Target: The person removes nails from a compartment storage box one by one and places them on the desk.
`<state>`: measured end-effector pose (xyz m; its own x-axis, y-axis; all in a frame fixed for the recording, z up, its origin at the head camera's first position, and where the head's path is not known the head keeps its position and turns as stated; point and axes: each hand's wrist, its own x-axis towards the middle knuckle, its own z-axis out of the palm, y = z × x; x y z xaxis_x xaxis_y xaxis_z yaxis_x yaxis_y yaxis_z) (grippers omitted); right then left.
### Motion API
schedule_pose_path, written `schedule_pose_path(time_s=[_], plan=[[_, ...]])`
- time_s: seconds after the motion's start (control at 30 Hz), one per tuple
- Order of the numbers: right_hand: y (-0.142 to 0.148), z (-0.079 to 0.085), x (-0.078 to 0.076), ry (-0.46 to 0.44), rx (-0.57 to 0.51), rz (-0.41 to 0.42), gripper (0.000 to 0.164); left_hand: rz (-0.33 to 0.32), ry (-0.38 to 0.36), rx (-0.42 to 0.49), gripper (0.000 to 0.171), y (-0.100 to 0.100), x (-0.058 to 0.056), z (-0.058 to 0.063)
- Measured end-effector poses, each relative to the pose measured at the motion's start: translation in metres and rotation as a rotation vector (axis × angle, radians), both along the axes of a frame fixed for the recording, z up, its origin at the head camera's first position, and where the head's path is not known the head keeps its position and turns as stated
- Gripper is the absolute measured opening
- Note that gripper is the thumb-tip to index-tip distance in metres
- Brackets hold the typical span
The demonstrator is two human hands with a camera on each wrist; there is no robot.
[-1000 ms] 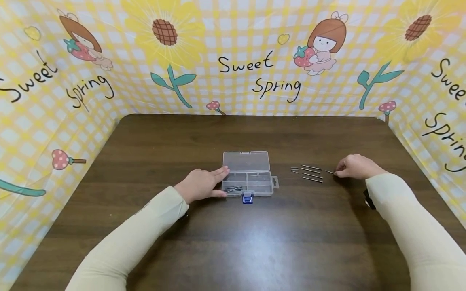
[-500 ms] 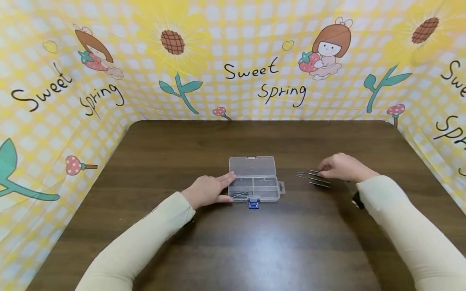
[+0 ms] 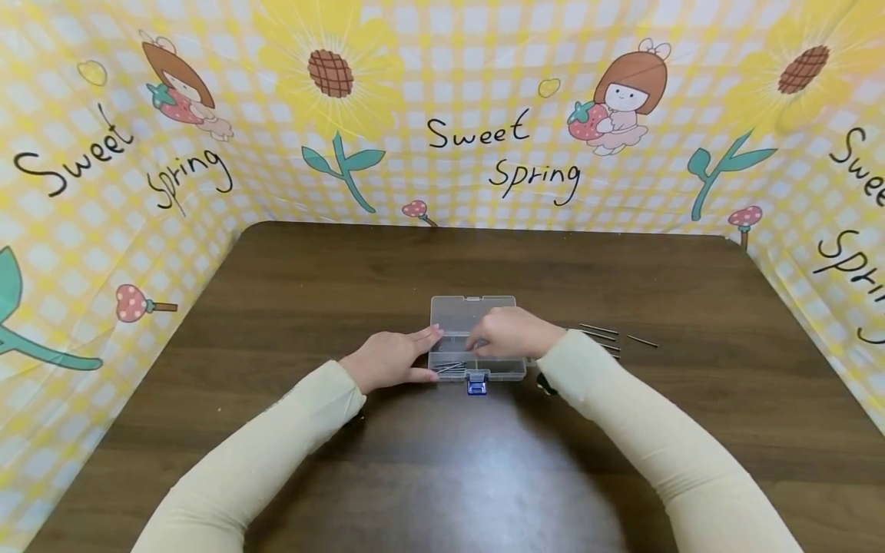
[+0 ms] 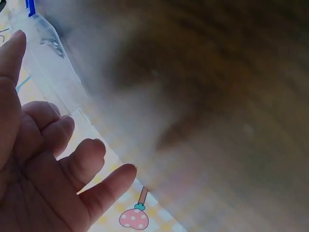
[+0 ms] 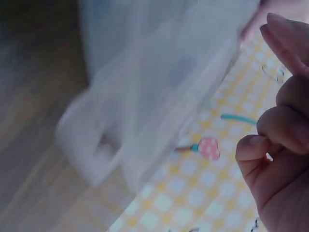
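My left hand rests at the left side of a clear plastic compartment box, fingers stretched out to its back corner and thumb at the front corner. In the left wrist view the fingers of the left hand are spread. My right hand is over the open box's back compartments, thumb and forefinger brought together; I cannot tell whether something is between them. The right wrist view shows the right hand with curled fingers. Several thin metal nails lie in the front left compartment.
Right of the box, several nails lie on the brown table, partly behind the right sleeve. A single nail lies farther right. The box lid is folded back; a blue latch hangs at the front.
My right hand has moved left from the loose nails on the table to over the box. The left hand has stayed at the box's left side. The head view has shifted slightly.
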<state>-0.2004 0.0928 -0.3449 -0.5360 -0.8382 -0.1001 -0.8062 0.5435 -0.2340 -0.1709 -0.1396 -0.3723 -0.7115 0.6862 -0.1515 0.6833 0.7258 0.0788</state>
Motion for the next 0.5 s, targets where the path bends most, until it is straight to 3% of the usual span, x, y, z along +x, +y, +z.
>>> schedule_pose_path(time_s=[0.23,0.5], plan=[[-0.041,-0.011,0.002,0.117,0.108,0.079,0.013,0.009,0.028,0.018,0.074,-0.016,0.000,0.000],[-0.040,-0.019,0.009,0.240,0.173,0.022,0.014,-0.014,0.055,0.005,0.075,-0.003,-0.002,-0.004]])
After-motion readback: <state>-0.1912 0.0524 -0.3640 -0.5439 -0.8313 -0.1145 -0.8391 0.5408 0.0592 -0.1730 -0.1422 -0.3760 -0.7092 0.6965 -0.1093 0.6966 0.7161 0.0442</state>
